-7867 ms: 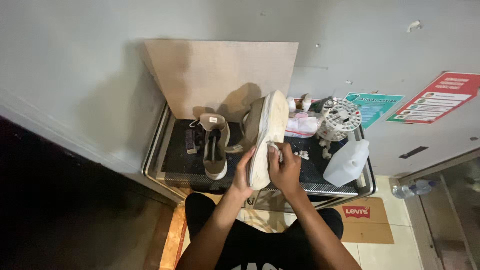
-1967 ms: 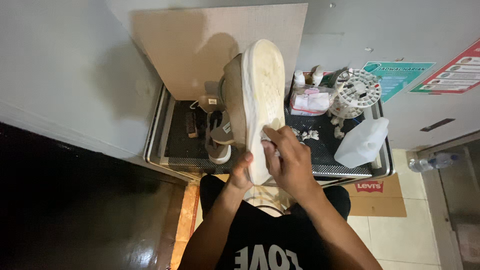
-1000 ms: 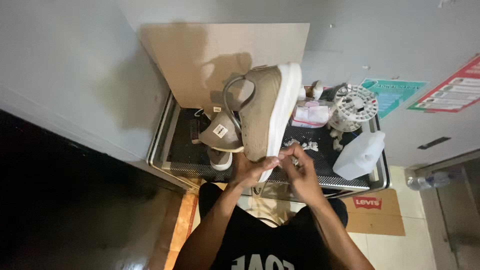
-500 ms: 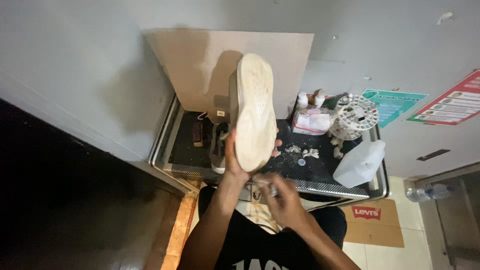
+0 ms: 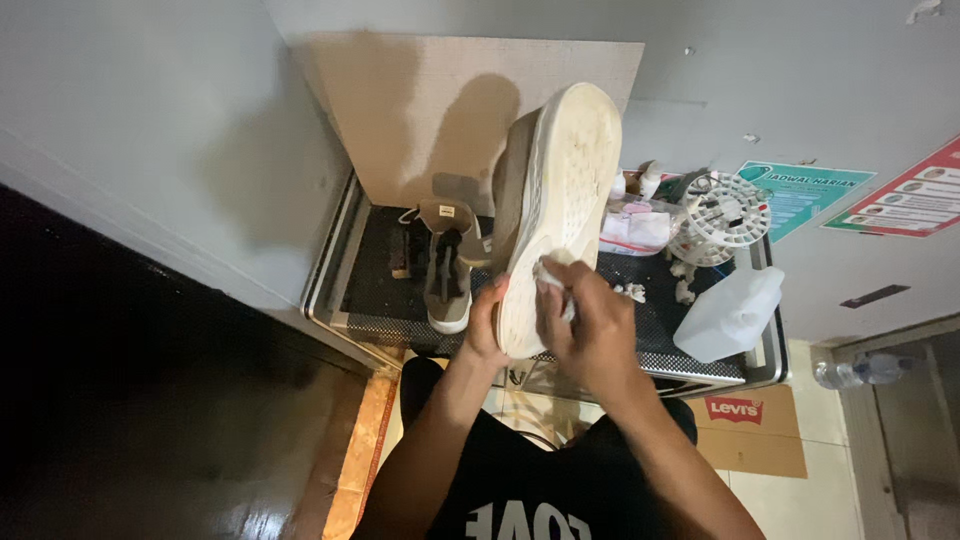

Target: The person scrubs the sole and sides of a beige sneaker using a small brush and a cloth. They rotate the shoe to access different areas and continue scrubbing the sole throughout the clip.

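Note:
A taupe sneaker with a thick off-white sole (image 5: 560, 190) is held upright over the black mesh tray (image 5: 372, 290), its sole turned toward me. My left hand (image 5: 487, 322) grips the heel end from the left side. My right hand (image 5: 590, 322) presses a small white cloth (image 5: 549, 277) against the lower part of the sole. The matching second sneaker (image 5: 447, 270) lies on the tray just left of the held one, its tongue and laces facing up.
A white plastic jug (image 5: 732, 315) lies at the tray's right end. Behind it stand a white round reel-like object (image 5: 722, 215), a pink-and-white packet (image 5: 634, 228) and small bottles. A brown board (image 5: 420, 120) leans on the grey wall. Cardboard (image 5: 748, 435) lies on the floor.
The sneaker has been turned from side-on to sole-facing. My right hand has come back up from below the tray and now presses the cloth on the sole.

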